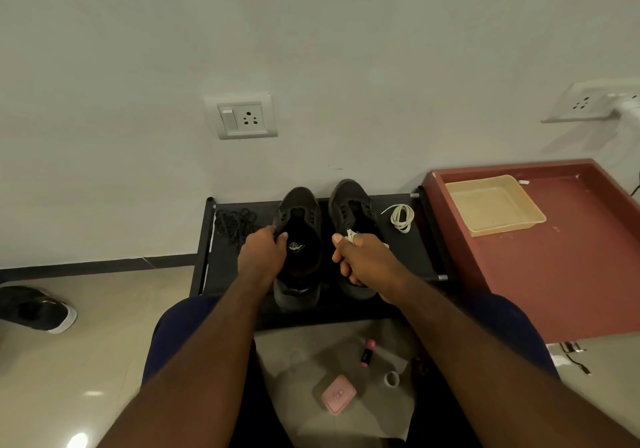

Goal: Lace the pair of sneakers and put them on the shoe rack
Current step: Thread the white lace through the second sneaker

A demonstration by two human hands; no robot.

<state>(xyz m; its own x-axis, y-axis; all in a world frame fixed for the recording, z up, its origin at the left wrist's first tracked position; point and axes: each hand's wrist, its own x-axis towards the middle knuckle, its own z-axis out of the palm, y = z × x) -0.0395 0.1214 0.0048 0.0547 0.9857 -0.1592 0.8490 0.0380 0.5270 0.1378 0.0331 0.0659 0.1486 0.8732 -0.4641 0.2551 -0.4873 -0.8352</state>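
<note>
Two dark grey sneakers stand side by side on the black shoe rack (408, 257), toes toward the wall, both without laces. My left hand (263, 250) grips the left side of the collar of the left sneaker (298, 215). My right hand (360, 260) is curled round a white lace whose end (350, 236) sticks out above my thumb, over the opening of the right sneaker (349, 201). A coiled white lace (401, 217) lies on the rack to the right of the shoes. A heap of black lace (235, 222) lies on the rack's left end.
A red-brown table (571, 267) with a cream tray (495, 205) stands right of the rack. On the floor between my knees lie a pink case (337, 395), a pink tube (367, 352) and a tape roll (392, 378). Another dark shoe (38, 307) lies far left.
</note>
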